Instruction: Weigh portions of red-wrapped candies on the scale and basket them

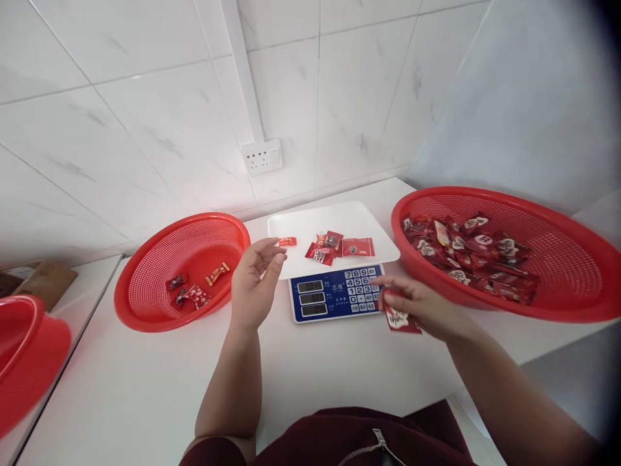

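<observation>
My right hand (pixel 420 301) is closed on a red snack packet (pixel 400 318) with white lettering, in front of the keypad's right side. Over the left front corner of the weighing tray (pixel 291 223), my left hand (pixel 257 278) is raised with its fingers loosely curled and apart from the thumb; nothing shows in it. Just beyond those fingertips, a small orange-red wrapped piece (pixel 288 241) lies on the tray. Several red snack packets (pixel 325 249) are bunched in the tray's middle, beside a larger flat red packet (pixel 359 246). The digital scale (pixel 317 316) has a blue panel with lit displays.
To the right stands a red basket (pixel 509 197) heaped with red packets. A left-hand red basket (pixel 145 272) holds several small packets (pixel 194 296). Part of another red basket (pixel 43 349) shows at the far left, near a cardboard box (pixel 51 281). A wall socket (pixel 262 157) is behind the scale.
</observation>
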Demonstrator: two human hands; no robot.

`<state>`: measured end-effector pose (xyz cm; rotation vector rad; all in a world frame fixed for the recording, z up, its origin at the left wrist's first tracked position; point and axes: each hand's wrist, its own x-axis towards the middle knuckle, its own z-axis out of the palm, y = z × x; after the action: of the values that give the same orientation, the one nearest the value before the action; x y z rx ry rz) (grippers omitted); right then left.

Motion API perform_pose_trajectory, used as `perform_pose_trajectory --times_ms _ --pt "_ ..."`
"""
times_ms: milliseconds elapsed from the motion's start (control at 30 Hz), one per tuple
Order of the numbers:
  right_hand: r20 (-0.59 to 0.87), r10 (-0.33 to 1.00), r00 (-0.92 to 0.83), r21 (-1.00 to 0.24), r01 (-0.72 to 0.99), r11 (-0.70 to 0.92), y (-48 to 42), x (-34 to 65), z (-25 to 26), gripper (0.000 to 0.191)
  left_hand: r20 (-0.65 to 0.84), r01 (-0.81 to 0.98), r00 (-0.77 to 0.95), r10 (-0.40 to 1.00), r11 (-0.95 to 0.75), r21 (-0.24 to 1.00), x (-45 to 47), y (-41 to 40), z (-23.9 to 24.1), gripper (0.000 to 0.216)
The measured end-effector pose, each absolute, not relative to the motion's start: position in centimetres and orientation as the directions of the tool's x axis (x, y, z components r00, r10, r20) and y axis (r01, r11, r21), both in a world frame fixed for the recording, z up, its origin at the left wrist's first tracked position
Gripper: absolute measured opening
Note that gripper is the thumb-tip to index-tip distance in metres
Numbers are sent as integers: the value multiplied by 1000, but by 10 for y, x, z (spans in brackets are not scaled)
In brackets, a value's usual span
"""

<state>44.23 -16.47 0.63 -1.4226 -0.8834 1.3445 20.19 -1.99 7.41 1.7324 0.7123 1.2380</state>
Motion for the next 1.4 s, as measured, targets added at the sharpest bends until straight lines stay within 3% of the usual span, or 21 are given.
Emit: perform_pose_trajectory --times_ms 100,200,433,533,633,767,900,1000,1167,1400 --pt "-408 913 -30 -889 -217 -404 -185 428 -34 44 439 -20 348 829 -461 887 206 -21 72 26" --pt "-414 899 -144 -857 -270 -438 -197 420 -60 46 446 1 346 825 -476 879 211 -24 71 26" --pt "-361 926 -112 -808 -457 -371 -198 426 -68 40 408 116 339 848 -468 876 210 -29 56 26" --pt "-387 908 -161 -794 -442 -417 -199 425 -66 39 293 219 349 890 -382 898 203 -42 32 19" --pt "-381 903 -196 -809 -402 -429 -201 424 -65 39 117 334 485 867 -306 892 200 -72 4 13" --pt "-376 901 -217 -833 -347 -431 -201 425 -65 43 -158 360 751 641 -198 912 208 -115 -24 19" --pt "-347 912 -220 -862 -308 -402 -199 426 -65 51 -311 337 840 445 21 941 223 -131 -40 52" --pt "-337 928 -159 -879 -300 -371 -197 424 -67 46 -382 332 850 362 195 923 234 -131 -48 65" --pt "-312 945 -95 -927 -190 -325 -192 421 -67 25 -426 231 799 424 439 868 244 -131 -55 57" --pt "-269 956 -114 -927 -240 -289 -192 414 -64 25 -398 179 778 485 437 882 241 -138 -63 51"
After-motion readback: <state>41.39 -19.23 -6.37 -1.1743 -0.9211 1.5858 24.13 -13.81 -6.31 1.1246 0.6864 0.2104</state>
